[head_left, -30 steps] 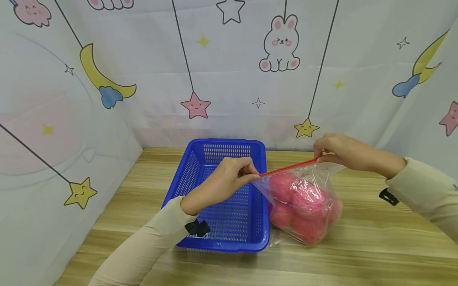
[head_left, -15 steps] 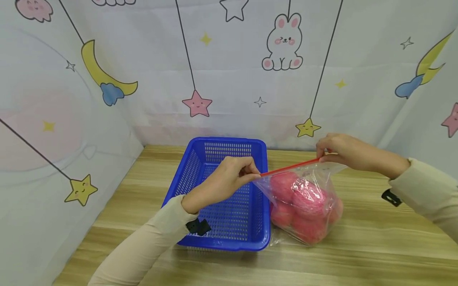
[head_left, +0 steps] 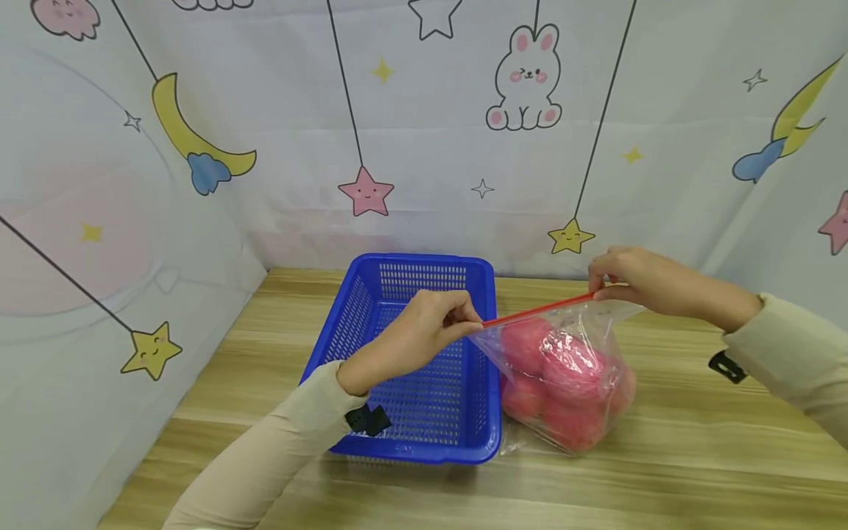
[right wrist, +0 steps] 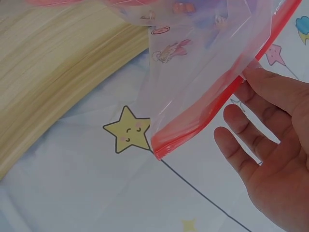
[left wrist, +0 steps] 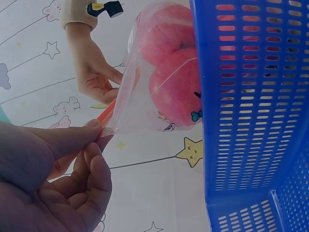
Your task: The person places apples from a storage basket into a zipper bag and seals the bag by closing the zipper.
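A clear zip bag (head_left: 612,324) with a red zip strip (head_left: 539,309) holds several pinkish-red apples (head_left: 573,427), and its lower part is down on the table. My left hand (head_left: 424,327) pinches the left end of the strip between thumb and index finger, over the right side of the blue basket. Farther along the strip, toward its right end, my right hand (head_left: 639,276) pinches it higher up. The strip slants upward to the right between both hands. In the right wrist view, the right hand's other fingers (right wrist: 236,150) stay loose, away from the bag.
Just left of the bag stands a blue plastic basket (head_left: 433,453) with slotted walls, partly covered by my left arm. Both are on a wood-grain table (head_left: 695,442). A white printed curtain (head_left: 430,132) hangs behind the table and along its sides.
The head view has shifted slightly. My right hand has slid a little to the right along the strip, while my left hand keeps its pinch at the left end.
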Motion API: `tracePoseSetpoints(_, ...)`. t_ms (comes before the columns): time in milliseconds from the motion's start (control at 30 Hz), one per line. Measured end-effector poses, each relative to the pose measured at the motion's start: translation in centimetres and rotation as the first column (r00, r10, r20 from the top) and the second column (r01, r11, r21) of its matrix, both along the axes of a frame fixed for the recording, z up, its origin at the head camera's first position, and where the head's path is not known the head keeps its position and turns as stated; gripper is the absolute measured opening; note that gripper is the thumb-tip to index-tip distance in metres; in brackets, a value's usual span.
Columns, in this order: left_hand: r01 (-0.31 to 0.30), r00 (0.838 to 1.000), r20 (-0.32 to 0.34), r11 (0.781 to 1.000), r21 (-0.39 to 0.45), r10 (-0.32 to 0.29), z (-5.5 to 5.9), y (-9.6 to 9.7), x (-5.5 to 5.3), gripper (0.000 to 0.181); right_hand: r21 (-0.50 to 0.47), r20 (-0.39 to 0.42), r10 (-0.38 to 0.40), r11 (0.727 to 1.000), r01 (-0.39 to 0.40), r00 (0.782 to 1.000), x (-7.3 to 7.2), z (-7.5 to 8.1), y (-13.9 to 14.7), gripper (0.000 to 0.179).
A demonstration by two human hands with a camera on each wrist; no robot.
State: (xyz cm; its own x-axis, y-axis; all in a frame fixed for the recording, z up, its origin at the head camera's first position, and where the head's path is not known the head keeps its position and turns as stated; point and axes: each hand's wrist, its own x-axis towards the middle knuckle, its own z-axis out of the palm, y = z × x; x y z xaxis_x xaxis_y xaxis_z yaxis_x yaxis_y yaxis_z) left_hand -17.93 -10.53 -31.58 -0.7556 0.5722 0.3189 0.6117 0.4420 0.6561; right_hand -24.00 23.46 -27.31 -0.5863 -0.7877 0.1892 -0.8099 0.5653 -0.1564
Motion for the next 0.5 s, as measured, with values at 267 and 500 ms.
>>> tracePoseSetpoints(267,-0.005,1.0,0.0,1.0,-0.005,0.006,-0.04,-0.03,0.02,0.004,-0.022,-0.021,0.022,1.0,-0.022,1.0,-0.04,-0.1,0.24,0.022)
tracePoseSetpoints(500,-0.007,1.0,0.002,1.0,-0.006,0.007,-0.03,-0.04,0.02,0.004,-0.027,-0.023,0.019,0.999,-0.019,1.0,-0.09,-0.21,0.4,0.026)
